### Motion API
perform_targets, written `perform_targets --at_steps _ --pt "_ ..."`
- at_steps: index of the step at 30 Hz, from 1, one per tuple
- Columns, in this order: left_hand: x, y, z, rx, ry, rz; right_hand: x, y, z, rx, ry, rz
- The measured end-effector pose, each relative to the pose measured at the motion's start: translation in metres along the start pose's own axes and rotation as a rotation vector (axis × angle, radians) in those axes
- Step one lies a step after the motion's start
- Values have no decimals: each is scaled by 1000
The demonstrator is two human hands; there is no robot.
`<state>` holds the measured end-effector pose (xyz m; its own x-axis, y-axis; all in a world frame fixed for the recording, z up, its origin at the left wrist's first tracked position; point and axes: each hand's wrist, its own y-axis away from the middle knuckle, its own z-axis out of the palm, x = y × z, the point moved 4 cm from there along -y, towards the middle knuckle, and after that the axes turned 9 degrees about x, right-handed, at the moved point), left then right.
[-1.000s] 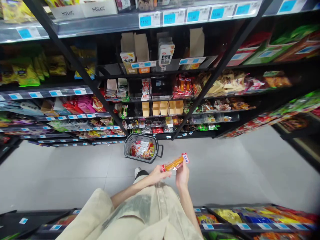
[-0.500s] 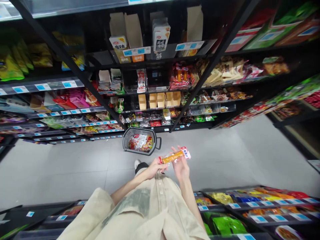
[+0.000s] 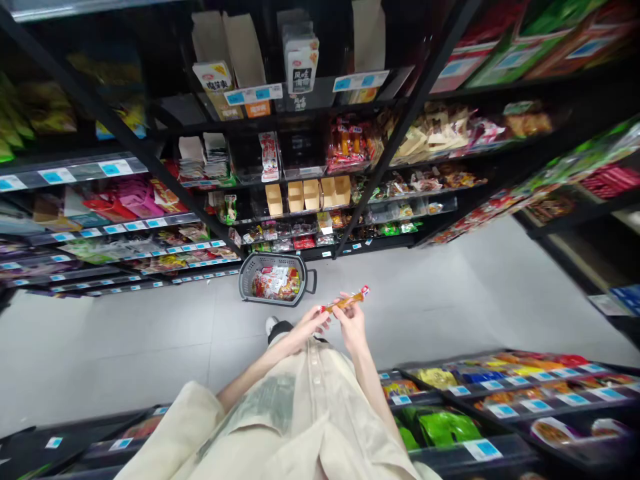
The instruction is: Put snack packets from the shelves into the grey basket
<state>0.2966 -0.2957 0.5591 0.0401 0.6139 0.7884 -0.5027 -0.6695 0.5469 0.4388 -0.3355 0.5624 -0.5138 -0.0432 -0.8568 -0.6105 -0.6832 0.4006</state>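
Observation:
Between my two hands, in front of my body, is a wrapped sausage (image 3: 349, 301), orange-brown in a clear wrapper with red ends. My left hand (image 3: 311, 322) pinches its left end. My right hand (image 3: 352, 325) grips it nearer the right end, thumb on top and fingers underneath. The sausage tilts a little, its right end farther from me. Just beyond my left hand, a grey shopping basket (image 3: 242, 277) stands on the floor with several snack packets (image 3: 277, 283) in it. Its handle (image 3: 311, 281) sticks out to the right.
Ahead, a black shelf rack (image 3: 380, 160) holds boxed and bagged snacks, with similar sausages (image 3: 350, 141) in a middle bin. More snack shelves (image 3: 465, 391) stand close behind me at the lower right. Grey floor (image 3: 165, 333) runs between the racks; my shoe (image 3: 271, 325) is near the basket.
The sausage has been turned, so its printed end label shows less. My right thumb has come over it, and the view has shifted slightly.

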Motion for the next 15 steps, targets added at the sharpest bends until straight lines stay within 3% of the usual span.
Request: perform_targets --at_steps 3,5,9,15 --pt "7 -1 -7 93 -141 77 2 -6 -6 168 81 -22" --pt "14 0 -8 74 -200 180 3 -7 -6 201 108 0" --pt "17 0 -6 37 -163 238 -1 -4 3 143 93 13" --pt "20 -6 -10 163 -40 258 -6 -1 13 35 86 17"
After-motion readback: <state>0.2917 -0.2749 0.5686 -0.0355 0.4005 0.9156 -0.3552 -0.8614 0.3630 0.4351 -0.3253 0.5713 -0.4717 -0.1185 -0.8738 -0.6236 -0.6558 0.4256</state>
